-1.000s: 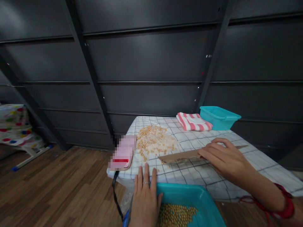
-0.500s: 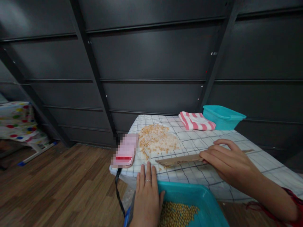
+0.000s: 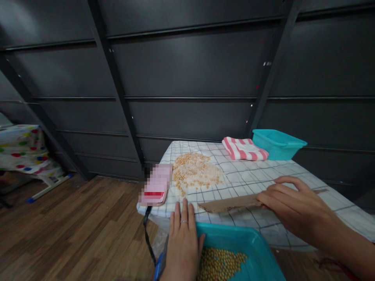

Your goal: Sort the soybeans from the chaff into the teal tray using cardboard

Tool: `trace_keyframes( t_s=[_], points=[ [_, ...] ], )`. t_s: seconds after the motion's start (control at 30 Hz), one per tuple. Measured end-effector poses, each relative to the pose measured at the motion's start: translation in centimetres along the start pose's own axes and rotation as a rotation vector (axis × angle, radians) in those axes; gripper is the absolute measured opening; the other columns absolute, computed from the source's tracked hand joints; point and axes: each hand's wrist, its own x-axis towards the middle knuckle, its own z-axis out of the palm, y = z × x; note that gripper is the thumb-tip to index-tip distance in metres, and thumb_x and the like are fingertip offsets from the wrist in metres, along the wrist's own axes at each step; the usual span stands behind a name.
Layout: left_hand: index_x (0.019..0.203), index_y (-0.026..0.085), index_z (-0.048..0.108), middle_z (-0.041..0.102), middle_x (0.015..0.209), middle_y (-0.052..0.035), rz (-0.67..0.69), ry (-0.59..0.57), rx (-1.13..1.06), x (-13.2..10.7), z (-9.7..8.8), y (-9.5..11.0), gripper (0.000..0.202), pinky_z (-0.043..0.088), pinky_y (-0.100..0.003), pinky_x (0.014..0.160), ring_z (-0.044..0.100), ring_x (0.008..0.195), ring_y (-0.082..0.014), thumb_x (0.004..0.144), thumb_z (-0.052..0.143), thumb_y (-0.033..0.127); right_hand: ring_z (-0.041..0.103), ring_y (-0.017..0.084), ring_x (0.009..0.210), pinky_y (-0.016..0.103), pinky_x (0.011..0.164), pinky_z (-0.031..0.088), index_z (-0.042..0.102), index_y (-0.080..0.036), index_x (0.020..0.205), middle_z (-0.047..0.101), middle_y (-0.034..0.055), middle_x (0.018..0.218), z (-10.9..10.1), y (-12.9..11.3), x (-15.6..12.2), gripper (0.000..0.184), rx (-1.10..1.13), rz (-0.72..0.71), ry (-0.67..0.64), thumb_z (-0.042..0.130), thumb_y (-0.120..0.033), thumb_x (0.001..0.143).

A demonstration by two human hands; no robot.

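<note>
A strip of brown cardboard (image 3: 231, 203) is pinched in my right hand (image 3: 295, 208), its long edge near the front edge of the table. My left hand (image 3: 184, 242) lies flat with fingers stretched out, over the left rim of a turquoise tub (image 3: 249, 234); its fingertips reach the tablecloth's front edge. Inside that tub is a heap of yellowish-green beans (image 3: 221, 263). On the checked tablecloth (image 3: 243, 171), beyond the cardboard, a pile of yellow beans (image 3: 186, 171) lies mixed with white grains (image 3: 209, 173) that look like rice.
A pink phone-like device (image 3: 156, 185), partly blurred out, lies at the table's left edge with a black strap (image 3: 145, 230) hanging down. Behind, on the right, are a folded red-and-white striped towel (image 3: 244, 149) and a second turquoise tub (image 3: 277, 144). A dark panelled wall (image 3: 187, 70) stands behind the table.
My right hand has moved to the right and slightly down with the cardboard, whose tip has shifted away from my left fingers. My left hand stays in nearly the same place.
</note>
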Motion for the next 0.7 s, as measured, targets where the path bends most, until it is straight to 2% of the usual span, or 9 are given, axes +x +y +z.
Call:
trace_keyframes(
  t_s=[0.2,0.37,0.7],
  points=[
    [0.119,0.0,0.049,0.05,0.125,-0.0226,0.017,0.035,0.007,0.1,0.0,0.0,0.055,0.05,-0.047,0.083,0.048,0.112,-0.0382,0.068,0.051,0.022,0.049,0.012,0.061,0.035,0.079,0.032,0.046,-0.021,0.082,0.056,-0.0032,0.067,-0.2,-0.3,0.3,0.024,0.022,-0.014,0.004,0.029,-0.005,0.087],
    [0.118,0.001,0.05,0.05,0.126,-0.0219,0.021,0.02,-0.008,0.2,-0.2,0.0,0.054,0.05,-0.047,0.083,0.048,0.112,-0.0386,0.068,0.05,0.022,0.049,0.011,0.062,0.035,0.081,0.031,0.046,-0.021,0.086,0.056,-0.0026,0.07,-0.3,-0.5,0.7,0.022,0.063,-0.027,-0.003,0.028,-0.008,0.088],
    [0.119,0.002,0.049,0.049,0.127,-0.0209,0.004,0.01,-0.013,0.1,0.0,-0.1,0.054,0.049,-0.047,0.083,0.046,0.113,-0.0383,0.068,0.049,0.02,0.046,0.009,0.056,0.032,0.081,0.03,0.047,-0.021,0.08,0.049,-0.0061,0.063,-1.6,-0.4,0.7,0.025,0.165,0.003,-0.082,0.027,-0.008,0.088]
  ],
)
